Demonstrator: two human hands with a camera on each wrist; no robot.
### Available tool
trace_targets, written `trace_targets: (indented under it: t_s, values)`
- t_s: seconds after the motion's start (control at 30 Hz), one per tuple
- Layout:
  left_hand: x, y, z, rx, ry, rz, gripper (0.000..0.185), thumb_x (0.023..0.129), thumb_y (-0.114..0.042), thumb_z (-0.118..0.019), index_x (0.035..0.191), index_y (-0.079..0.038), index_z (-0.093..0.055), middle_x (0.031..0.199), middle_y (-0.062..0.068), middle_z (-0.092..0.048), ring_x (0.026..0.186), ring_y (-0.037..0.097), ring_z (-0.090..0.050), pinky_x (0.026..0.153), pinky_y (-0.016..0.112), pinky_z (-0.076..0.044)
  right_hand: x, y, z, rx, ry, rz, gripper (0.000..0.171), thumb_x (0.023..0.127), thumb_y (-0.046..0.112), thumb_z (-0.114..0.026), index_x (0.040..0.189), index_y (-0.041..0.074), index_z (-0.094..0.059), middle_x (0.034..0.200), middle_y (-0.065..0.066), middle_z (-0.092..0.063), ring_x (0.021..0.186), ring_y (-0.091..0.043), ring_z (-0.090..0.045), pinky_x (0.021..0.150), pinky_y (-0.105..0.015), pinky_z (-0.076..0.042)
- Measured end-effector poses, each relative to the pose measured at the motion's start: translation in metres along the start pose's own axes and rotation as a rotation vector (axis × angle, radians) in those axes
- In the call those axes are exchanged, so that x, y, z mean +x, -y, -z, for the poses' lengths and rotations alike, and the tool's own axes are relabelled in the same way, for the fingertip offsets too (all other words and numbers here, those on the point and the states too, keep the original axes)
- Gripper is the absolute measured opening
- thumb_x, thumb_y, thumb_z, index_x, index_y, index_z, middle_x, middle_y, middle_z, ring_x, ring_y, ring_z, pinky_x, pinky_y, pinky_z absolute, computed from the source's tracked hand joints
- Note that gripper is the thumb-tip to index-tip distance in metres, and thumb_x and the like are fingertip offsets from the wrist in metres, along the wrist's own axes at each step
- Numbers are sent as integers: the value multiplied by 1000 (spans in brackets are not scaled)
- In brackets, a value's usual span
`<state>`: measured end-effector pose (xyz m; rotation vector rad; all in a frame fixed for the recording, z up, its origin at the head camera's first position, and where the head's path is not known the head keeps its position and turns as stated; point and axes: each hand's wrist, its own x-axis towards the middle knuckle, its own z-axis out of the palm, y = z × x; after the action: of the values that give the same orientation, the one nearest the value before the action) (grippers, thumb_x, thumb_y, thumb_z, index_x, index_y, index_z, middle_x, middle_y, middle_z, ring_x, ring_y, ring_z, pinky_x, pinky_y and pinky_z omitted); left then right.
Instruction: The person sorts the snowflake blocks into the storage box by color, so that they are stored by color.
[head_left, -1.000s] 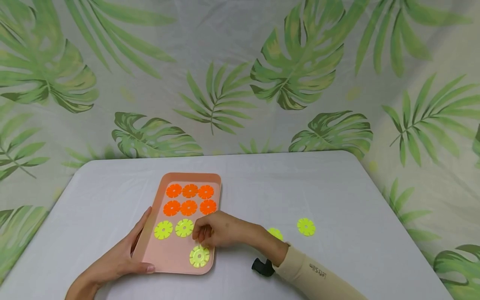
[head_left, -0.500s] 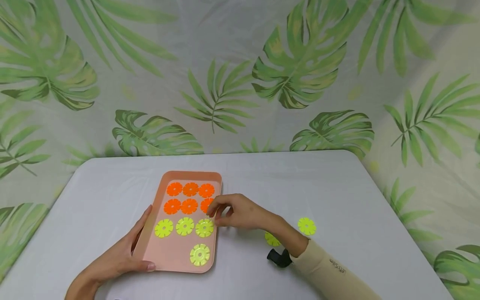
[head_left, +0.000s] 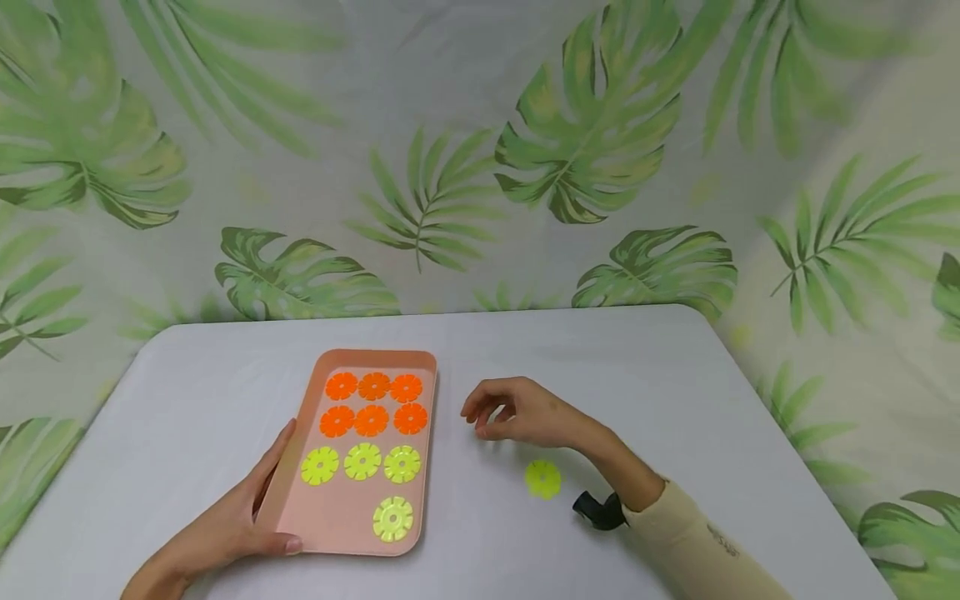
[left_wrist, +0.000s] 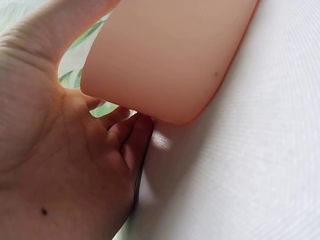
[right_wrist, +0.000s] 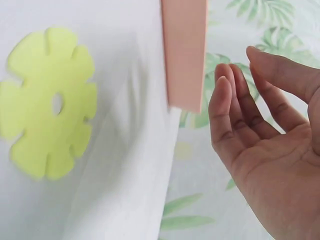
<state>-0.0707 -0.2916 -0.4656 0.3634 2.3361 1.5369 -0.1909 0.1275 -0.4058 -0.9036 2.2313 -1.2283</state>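
Note:
A pink tray (head_left: 378, 357) lies left of centre on the white table (head_left: 660, 392). It holds several orange notched discs (head_left: 372, 419) in two rows, a row of three yellow discs (head_left: 363, 461), and one more yellow disc (head_left: 392, 518) near its front edge. My left hand (head_left: 247, 517) grips the tray's near left edge, thumb over the rim; the left wrist view shows my fingers (left_wrist: 132, 137) curled under the tray (left_wrist: 170, 55). My right hand (head_left: 498, 412) hovers right of the tray, fingers relaxed and holding nothing. Another yellow disc (head_left: 542, 479) lies on the table by that wrist, and it also shows as the disc (right_wrist: 47, 102) in the right wrist view.
A leaf-print cloth (head_left: 480, 167) hangs behind the table and drapes past its right side. The table's rounded far right corner (head_left: 697, 321) is near the cloth. A black strap (head_left: 598, 510) sits on my right wrist.
My right hand left a yellow disc as the third in the tray's yellow row, then drew back to the right off the tray, empty. My left hand kept its hold.

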Motion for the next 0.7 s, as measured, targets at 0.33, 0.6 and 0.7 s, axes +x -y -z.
trace_targets:
  t_s: [0.33, 0.6, 0.7]
  values:
    - [-3, -2, -1, -12, 4, 6, 127, 81, -10, -85, 167, -40, 4, 175, 20, -2, 133, -20, -32, 99, 4, -32, -22, -24, 15, -24, 7, -29, 29, 95, 9, -74, 122, 3, -68, 119, -17, -71, 103, -17, -67, 91, -31, -57]
    - [-3, -4, -2, -13, 5, 45, 126, 82, -13, -85, 166, -44, 3, 175, 18, -3, 132, -20, -33, 98, 5, -34, -38, -38, 23, -26, 4, -79, 33, 92, 9, -77, 123, 7, -69, 120, -15, -71, 108, -25, -66, 91, -31, -56]
    - [-3, -4, -2, -18, 7, 36, 126, 82, -12, -84, 166, -43, 3, 175, 18, -3, 132, -18, -34, 98, 6, -34, -41, -41, 25, -29, 6, -89, 33, 91, 8, -78, 123, 6, -69, 120, -15, -71, 110, -29, -66, 90, -30, -55]
